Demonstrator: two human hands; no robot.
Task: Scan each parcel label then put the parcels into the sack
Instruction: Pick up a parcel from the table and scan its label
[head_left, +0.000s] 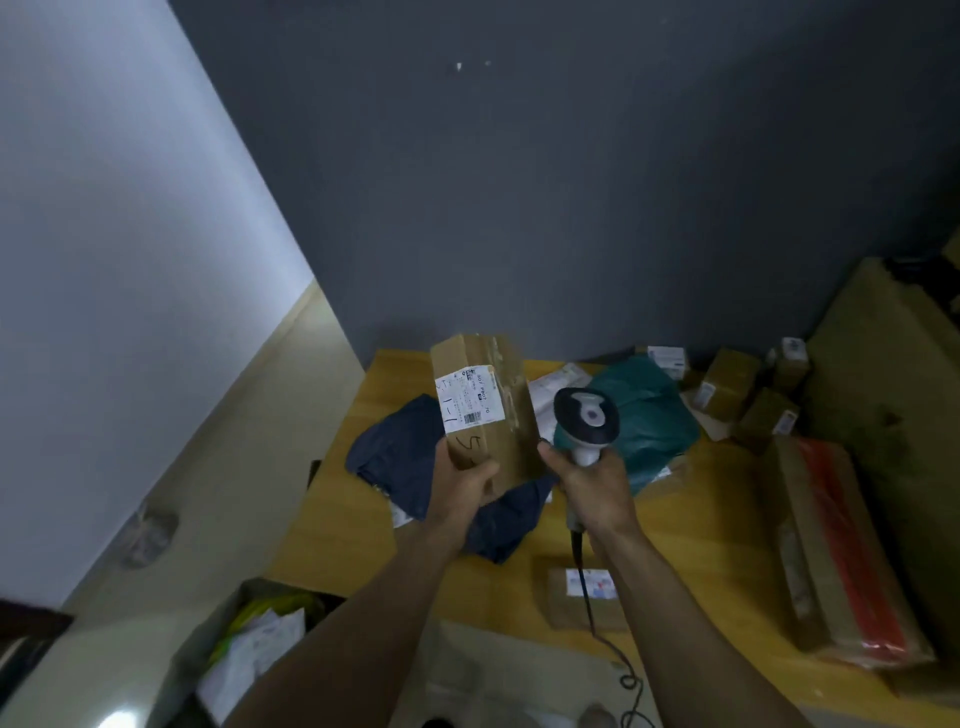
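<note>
My left hand (460, 483) holds a brown cardboard parcel (485, 405) upright above the yellow table (363, 519). Its white label (467, 402) with a barcode faces me. My right hand (597, 491) grips the handle of a white and dark barcode scanner (587, 415), whose head sits just right of the parcel. The scanner's black cable (597, 623) hangs down toward me. The sack (249, 639) stands open on the floor at the lower left, with several parcels inside.
On the table lie a dark blue bag (400, 447), a green bag (649, 415), a flat brown parcel (582, 597), several small boxes (727, 389) at the back right and a long box with red tape (831, 545). A grey wall stands behind.
</note>
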